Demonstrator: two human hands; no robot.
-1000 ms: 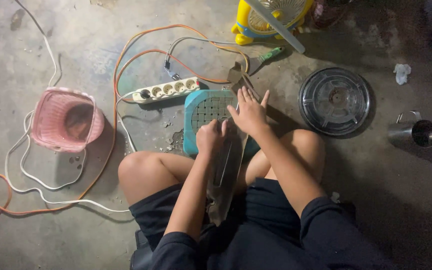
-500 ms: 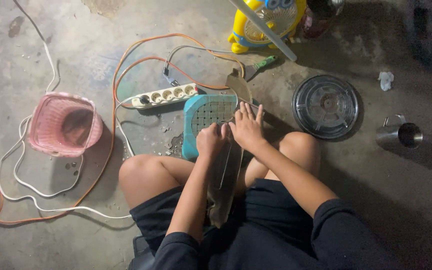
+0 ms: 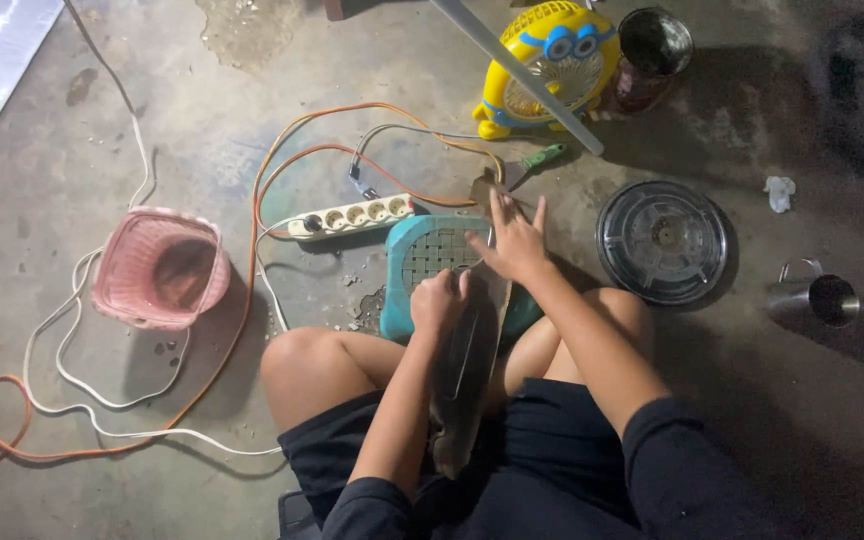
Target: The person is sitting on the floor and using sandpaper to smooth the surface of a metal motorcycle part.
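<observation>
Gripping, left hand steadies perhaps wooden plank over teal grid.

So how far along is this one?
Nothing looks finished. In hand: the left hand grips a long dark board laid over the teal basket; the right hand lies flat, fingers spread, at its far end. Untouched: green-handled tool, round lid, pink basket.

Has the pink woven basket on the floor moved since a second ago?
No. The pink woven basket sits the same way beside the white power strip and inside the loop of orange cable; only the head camera has shifted.
</observation>
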